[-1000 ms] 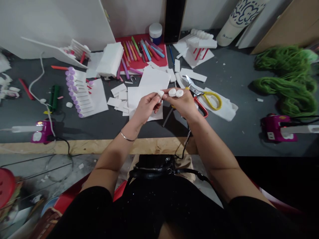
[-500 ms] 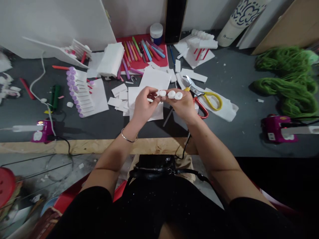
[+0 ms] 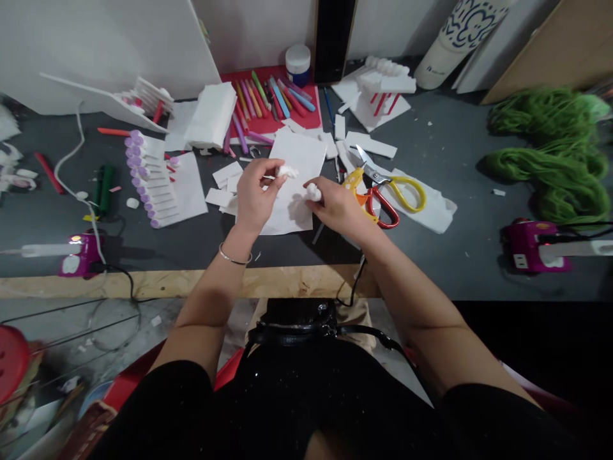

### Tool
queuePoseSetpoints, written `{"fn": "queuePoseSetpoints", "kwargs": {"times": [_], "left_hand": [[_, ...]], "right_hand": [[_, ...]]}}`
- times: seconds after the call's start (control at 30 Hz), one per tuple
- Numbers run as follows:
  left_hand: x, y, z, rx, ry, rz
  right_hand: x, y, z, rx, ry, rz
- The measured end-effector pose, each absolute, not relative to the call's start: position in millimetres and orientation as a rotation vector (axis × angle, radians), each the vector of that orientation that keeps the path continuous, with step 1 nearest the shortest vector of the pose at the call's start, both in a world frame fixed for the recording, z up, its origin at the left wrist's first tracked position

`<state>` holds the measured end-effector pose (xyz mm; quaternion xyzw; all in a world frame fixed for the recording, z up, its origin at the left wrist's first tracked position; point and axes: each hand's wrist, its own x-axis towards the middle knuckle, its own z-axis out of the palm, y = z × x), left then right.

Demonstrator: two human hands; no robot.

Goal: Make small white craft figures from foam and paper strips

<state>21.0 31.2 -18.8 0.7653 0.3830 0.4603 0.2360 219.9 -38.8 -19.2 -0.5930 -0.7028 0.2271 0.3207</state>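
Note:
Between the fingertips of my left hand [image 3: 257, 195] is a small white crumpled piece [image 3: 288, 171], held over the white sheets [image 3: 299, 153]. My right hand [image 3: 338, 206] pinches another white lumpy piece [image 3: 313, 191] a little to the right and nearer to me. The two hands are apart. Just right of my right hand lie a yellow and orange tool [image 3: 355, 181], which looks like a glue gun, and scissors [image 3: 405, 191] with one yellow and one red handle nearby. White flat offcuts [image 3: 223, 195] lie left of the sheets.
Coloured markers [image 3: 261, 96] lie on a red sheet at the back beside a jar [image 3: 298, 62]. White models stand left [image 3: 153, 182] and back right [image 3: 383, 86]. Green yarn [image 3: 550, 160] and a purple power socket [image 3: 534, 248] are at the right.
My hands have moved apart, the left one leftward, each with a white piece. The row of white round pieces no longer shows on my right fingers. The yellow and orange tool shows more.

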Motion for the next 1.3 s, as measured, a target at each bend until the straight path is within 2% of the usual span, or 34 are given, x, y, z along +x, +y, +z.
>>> {"fn": "queuePoseSetpoints", "kwargs": {"times": [0.17,0.33,0.47,0.77,0.97,1.3], "left_hand": [[23.6,36.9,-21.8,2.11,0.997,1.31],[28.9,26.9,-16.2,2.153,0.93,1.274],[33.1,15.3,-10.1,2.183,0.869,1.21],[33.5,4.8,-9.6,2.225,0.73,1.122],[29.6,2.9,-9.3,2.025,0.782,1.019],[25.7,0.3,-4.3,2.264,0.799,1.012]], "right_hand": [[211.6,-48.2,-24.9,-1.522,-2.101,0.36],[224.3,-43.1,-12.2,-1.41,-1.94,0.252],[229.9,-34.7,-2.5,-1.315,-1.844,0.378],[224.4,-33.6,-7.1,-1.245,-1.504,0.889],[224.1,-39.4,-2.8,-1.277,-1.441,0.845],[228.4,-44.3,1.2,-1.283,-1.52,0.84]]}}
